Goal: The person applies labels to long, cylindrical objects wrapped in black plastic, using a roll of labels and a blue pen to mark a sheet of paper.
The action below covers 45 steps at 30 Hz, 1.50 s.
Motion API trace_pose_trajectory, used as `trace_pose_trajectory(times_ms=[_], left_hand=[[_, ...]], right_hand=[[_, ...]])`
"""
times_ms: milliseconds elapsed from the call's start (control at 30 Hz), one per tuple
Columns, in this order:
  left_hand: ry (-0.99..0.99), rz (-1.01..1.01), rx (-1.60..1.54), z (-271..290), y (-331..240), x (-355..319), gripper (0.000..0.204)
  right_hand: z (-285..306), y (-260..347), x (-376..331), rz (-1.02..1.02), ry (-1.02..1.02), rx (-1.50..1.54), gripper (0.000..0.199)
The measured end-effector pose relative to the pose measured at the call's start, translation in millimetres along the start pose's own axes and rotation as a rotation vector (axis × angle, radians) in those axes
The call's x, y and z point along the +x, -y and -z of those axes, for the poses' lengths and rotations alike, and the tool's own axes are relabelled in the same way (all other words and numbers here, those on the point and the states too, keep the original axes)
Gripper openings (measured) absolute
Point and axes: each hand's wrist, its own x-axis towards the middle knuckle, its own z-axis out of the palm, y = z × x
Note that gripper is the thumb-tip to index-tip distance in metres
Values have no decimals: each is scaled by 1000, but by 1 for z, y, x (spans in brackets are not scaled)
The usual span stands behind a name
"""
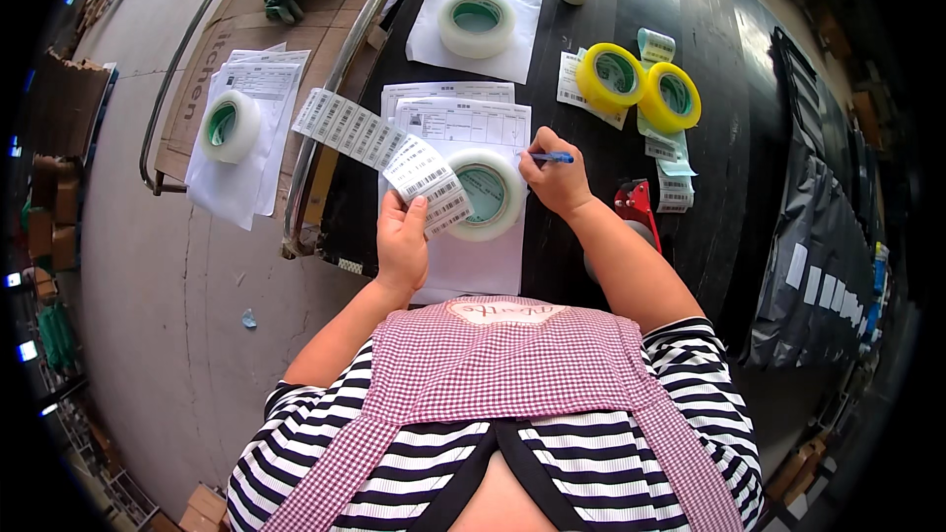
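Note:
My left hand (402, 241) pinches a long strip of white barcode labels (379, 143), which stretches up and left past the table edge. Between my hands, a roll of clear tape (512, 199) lies on a stack of printed sheets (501, 128); the label strip overlaps the roll's left side. My right hand (557, 172) is closed around a blue pen (554, 157) and rests at the right edge of the sheets. The pen's tip is hidden by my fingers.
Another clear tape roll (476, 24) sits on papers at the far side of the black table (690, 0). Two yellow tape rolls (673, 99) lie on label strips to the right, near a red tape dispenser (639, 205). On the left cart (222, 30), a tape roll (230, 126) weighs down more sheets.

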Motion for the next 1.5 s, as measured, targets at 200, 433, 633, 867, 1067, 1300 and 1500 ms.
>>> trace_pose_trajectory(times_ms=[200, 433, 633, 867, 1067, 1300, 1500], left_hand=[[-14, -2, 13, 0, 2, 0, 26], [30, 80, -117, 0, -19, 0, 27], [233, 130, -93, -6, -53, -3, 34], [381, 232, -89, -39, -48, -34, 34], [573, 453, 305, -58, -24, -75, 34], [1142, -21, 602, -116, -39, -148, 13], [1181, -729, 1162, -207, 39, -230, 13]], right_hand=[[10, 7, -2, -43, 15, 85, 18], [31, 26, -24, 334, 7, -300, 7], [43, 51, -84, 357, 12, -492, 27], [51, 119, -123, -408, 174, 1119, 28], [72, 104, -182, -400, -214, 1333, 13], [137, 105, -282, -313, -313, 1047, 9], [185, 79, -410, -299, -244, 960, 11]])
